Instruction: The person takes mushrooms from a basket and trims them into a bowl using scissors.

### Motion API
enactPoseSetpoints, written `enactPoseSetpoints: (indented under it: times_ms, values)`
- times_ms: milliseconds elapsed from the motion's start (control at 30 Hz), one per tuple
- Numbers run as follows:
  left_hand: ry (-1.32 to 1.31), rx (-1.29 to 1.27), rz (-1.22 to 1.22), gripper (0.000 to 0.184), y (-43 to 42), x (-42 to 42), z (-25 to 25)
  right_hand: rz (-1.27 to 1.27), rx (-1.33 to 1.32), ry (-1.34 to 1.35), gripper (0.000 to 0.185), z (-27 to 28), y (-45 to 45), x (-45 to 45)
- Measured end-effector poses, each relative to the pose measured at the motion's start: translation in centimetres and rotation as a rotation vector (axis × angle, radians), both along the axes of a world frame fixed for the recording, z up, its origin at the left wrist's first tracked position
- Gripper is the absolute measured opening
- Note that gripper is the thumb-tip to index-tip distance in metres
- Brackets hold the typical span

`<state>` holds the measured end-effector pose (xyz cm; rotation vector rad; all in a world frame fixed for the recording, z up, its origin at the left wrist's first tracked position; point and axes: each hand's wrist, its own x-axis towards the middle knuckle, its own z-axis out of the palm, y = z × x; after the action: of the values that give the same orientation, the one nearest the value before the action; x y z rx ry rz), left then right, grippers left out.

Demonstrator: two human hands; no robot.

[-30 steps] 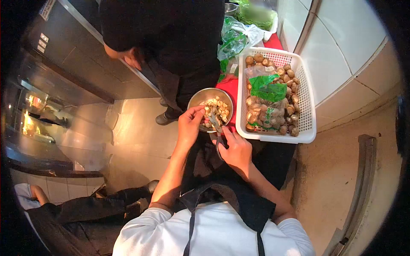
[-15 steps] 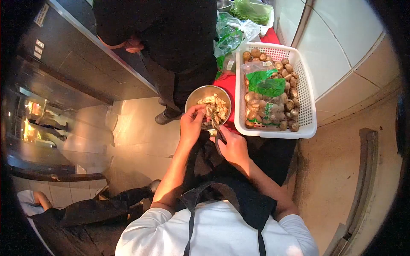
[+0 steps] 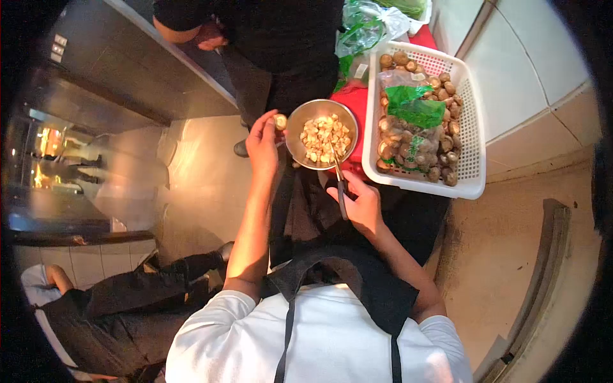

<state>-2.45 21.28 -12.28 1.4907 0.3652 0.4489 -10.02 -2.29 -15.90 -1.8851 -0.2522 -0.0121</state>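
My left hand (image 3: pixel 262 145) pinches a whole mushroom (image 3: pixel 280 122) just outside the left rim of a steel bowl (image 3: pixel 293 150). Cut mushroom pieces (image 3: pixel 324 136) cover the bowl's bottom. In my right hand (image 3: pixel 363 205) is a pair of dark-handled scissors (image 3: pixel 340 173), its blades reaching over the bowl's near edge towards the pieces. On the right, a white plastic basket (image 3: pixel 474 115) holds many whole brown mushrooms (image 3: pixel 449 159). A clear bag with green print (image 3: pixel 415 108) lies on top of them.
A red surface (image 3: pixel 359 101) lies under the bowl and basket. Plastic bags (image 3: pixel 367 29) sit behind, beside a tiled wall (image 3: pixel 511 70). A person in dark clothes (image 3: pixel 281 51) stands close ahead; another person's dark trouser legs (image 3: pixel 137 293) show at lower left.
My left hand has moved from inside the bowl to its left, now with a whole mushroom. The scissors have come away from that hand, lower in the view.
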Motion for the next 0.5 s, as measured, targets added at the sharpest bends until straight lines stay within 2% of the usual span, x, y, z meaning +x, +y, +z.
enactPoseSetpoints:
  times_ms: [33,133,200,233,300,367,433,500]
  values:
    - [-0.050,0.023,0.051,0.029,1.1,-0.2,-0.8,0.017,0.002,-0.009,0.049,0.2,-0.1,-0.1]
    - [-0.009,0.397,0.123,0.031,4.6,-1.2,-6.4,0.047,-0.005,-0.046,0.050,0.0,-0.1,-0.2]
    - [0.085,0.023,0.039,0.033,5.2,-1.8,-13.5,0.080,0.021,-0.130,0.050,0.4,0.1,-0.2]
    - [0.146,-0.137,0.001,0.033,4.4,-2.4,-14.0,0.091,0.033,-0.175,0.050,0.7,0.2,0.1]
    - [0.069,-0.189,0.027,0.034,4.5,-2.8,-14.5,0.104,0.008,-0.129,0.049,0.9,0.1,0.1]
    - [-0.009,-0.270,0.111,0.034,3.4,-3.2,-11.5,0.126,-0.034,-0.082,0.048,1.1,-0.6,-0.8]
    - [-0.068,-0.088,0.197,0.031,2.8,-3.5,-7.3,0.129,-0.072,-0.086,0.046,1.7,-1.1,-0.8]
    - [-0.163,0.098,0.232,0.030,0.8,-3.1,-2.1,0.148,-0.110,-0.201,0.046,0.4,-1.7,-1.1]
